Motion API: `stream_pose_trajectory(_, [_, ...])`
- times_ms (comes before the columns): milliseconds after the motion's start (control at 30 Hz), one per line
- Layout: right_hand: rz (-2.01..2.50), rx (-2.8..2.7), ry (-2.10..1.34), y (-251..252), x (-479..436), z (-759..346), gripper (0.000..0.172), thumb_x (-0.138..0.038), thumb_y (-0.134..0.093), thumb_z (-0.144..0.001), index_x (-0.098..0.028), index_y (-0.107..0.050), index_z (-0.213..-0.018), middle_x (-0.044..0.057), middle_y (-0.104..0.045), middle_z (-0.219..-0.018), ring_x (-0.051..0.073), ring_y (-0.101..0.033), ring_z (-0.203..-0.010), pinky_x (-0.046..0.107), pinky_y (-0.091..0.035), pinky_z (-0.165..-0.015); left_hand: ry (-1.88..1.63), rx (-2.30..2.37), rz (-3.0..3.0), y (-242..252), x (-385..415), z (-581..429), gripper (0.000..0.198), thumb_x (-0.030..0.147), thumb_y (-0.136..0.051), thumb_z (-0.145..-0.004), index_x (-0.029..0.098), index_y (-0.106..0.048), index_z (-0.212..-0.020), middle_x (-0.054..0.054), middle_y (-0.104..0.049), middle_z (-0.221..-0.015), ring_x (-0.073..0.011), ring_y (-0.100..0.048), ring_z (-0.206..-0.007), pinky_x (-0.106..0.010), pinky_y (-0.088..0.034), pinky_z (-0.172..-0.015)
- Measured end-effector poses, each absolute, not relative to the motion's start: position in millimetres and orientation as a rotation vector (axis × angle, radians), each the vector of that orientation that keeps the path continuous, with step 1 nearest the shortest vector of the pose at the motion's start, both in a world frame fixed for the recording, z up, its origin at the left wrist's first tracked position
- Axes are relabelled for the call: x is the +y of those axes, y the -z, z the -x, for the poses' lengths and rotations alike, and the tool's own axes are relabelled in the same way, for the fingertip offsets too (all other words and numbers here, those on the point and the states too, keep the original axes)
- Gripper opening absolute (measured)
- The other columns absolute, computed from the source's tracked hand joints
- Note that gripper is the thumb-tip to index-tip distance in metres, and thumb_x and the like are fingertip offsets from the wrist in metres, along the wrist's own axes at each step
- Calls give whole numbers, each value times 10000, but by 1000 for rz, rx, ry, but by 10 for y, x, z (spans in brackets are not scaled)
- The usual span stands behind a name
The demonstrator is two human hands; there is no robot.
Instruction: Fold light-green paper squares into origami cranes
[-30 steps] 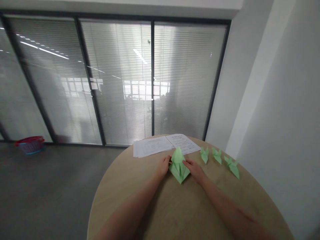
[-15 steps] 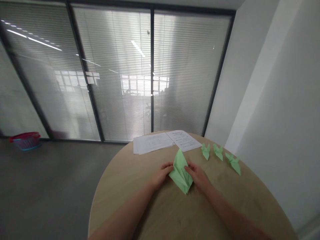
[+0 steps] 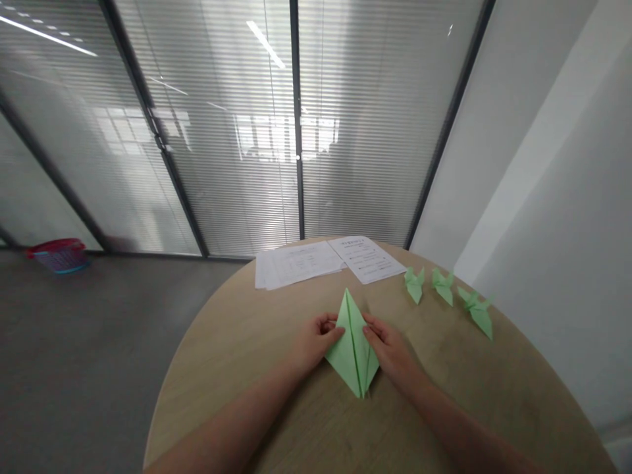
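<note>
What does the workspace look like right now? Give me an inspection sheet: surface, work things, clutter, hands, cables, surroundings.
Surface: round light-wood table.
Work things: green folded paper, kite-shaped, lying on the table between both hands.
Clutter: three small green folded figures in a row at the right; white printed sheets at the far edge.
Hands: left hand at the paper's left edge, right hand at its right edge; fingers touch the paper, pinch or press cannot be told.
Cables: nothing seen.
Surroundings: glass partition with blinds ahead; grey floor; red and blue basket on it at left; white wall at right.
</note>
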State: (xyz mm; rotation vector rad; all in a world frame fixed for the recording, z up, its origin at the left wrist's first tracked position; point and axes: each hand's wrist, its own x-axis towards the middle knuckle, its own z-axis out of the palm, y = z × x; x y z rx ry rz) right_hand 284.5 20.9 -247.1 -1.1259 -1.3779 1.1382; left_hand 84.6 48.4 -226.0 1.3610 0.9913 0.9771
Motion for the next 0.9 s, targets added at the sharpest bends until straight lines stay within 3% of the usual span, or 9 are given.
stream_pose_trajectory(200, [1034,-1412,-1333,2445,79,-2769,464,-504,-586,-928,-249,-646,-1311,90,-745,-1145,294,-715,-963,410,-583,-842,-950,1096,-1425,2157,447,-841,469,483,-817,-697,135,-721,-996,53,-521,-589,-119,-483,-533,-238,-372,-522])
stream_pose_trajectory(400, [985,-1498,-1406,2354,33,-2778,433,-453,-617,-913,-231,-673,-1281,85,-753,-1130,290,-714,-1001,432,-557,-932,-977,1117,-1448,2091,415,-820,420,569,-709,-798,151,-740,-822,-21,-650,-677,-151,-553,-602,-251,-406,-551])
stream_pose_trajectory(500, [935,-1516,-1522,2310,16,-2787,418,-464,-620,-911,-222,-691,-1245,85,-757,-1111,280,-718,-993,424,-551,-933,-1009,1073,-1346,2100,414,-819,421,573,-734,-779,151,-732,-775,-27,-656,-673,-151,-561,-596,-258,-427,-560])
stream_pose_trajectory(733, [957,-1577,-1680,2253,-49,-2793,470,-540,-657,-884,-222,-698,-1229,72,-763,-1025,259,-724,-895,374,-563,-822,-1091,1014,-1152,2053,428,-821,414,546,-844,-668,160,-738,-772,-22,-654,-658,-147,-579,-579,-265,-449,-566])
stream_pose_trajectory(900, [964,-1508,-1723,2255,-52,-2804,487,-539,-704,-842,-204,-703,-1196,67,-762,-978,231,-716,-819,353,-552,-794,-1092,1000,-1077,1972,411,-789,438,561,-812,-708,149,-768,-847,-30,-658,-683,-136,-579,-597,-245,-443,-553])
